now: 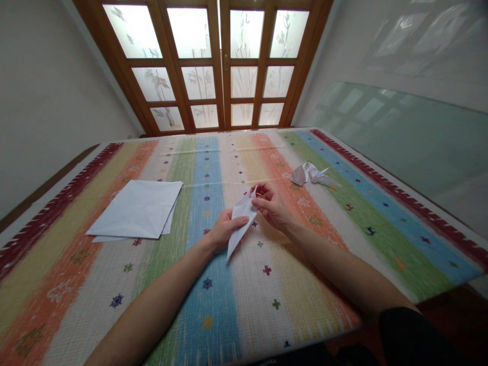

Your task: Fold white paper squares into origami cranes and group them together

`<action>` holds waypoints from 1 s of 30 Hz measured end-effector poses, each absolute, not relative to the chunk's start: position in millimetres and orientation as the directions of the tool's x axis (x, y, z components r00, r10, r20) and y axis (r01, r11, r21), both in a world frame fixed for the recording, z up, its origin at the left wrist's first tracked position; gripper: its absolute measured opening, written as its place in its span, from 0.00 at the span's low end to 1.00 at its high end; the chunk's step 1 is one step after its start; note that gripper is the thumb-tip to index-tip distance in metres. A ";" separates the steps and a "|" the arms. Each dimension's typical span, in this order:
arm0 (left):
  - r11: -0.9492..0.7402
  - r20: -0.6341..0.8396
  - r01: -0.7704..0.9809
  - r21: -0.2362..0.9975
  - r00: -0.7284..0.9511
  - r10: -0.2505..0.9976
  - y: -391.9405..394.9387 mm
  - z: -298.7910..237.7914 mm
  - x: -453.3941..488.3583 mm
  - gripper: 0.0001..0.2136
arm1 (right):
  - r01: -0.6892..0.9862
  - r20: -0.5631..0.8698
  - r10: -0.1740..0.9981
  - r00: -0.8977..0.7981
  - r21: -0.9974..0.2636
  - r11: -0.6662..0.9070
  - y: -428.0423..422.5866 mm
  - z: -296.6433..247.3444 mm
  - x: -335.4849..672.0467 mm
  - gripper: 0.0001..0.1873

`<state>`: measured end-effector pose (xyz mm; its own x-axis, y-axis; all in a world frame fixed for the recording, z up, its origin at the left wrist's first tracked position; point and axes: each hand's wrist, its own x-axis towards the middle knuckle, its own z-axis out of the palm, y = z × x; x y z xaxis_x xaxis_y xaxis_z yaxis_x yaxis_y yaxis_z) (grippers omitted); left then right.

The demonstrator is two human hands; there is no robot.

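A folded piece of white paper (240, 226), narrow and pointed at its lower end, is held between my two hands above the middle of the table. My left hand (225, 227) grips its left side, with the thumb lying across the paper's face. At the upper right, the thumb and fingers of my right hand (271, 204) pinch the paper's top tip. The fingers of my left hand behind the paper are hidden.
Several square white sheets (137, 208) lie stacked on the left. A folded white paper figure (310, 174) sits at the right. Underneath is a striped, multicoloured tablecloth (208, 310). Wooden doors with glass panes (202, 81) stand beyond the table's far edge.
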<state>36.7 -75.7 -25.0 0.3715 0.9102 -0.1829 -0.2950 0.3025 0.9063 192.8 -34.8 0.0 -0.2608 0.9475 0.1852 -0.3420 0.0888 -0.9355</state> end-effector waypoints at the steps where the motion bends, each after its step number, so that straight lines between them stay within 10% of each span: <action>1: 0.304 -0.183 -0.294 0.906 0.376 0.908 -75.7 -25.4 36.2 0.20 | -0.343 0.184 0.940 -0.288 -0.936 0.078 -34.2 1.8 194.6 0.21; 30: 0.258 -0.141 -0.290 0.922 0.371 0.918 -76.2 -30.1 36.4 0.20 | -0.344 0.028 0.964 -0.264 -0.937 -0.067 -32.6 3.8 196.0 0.15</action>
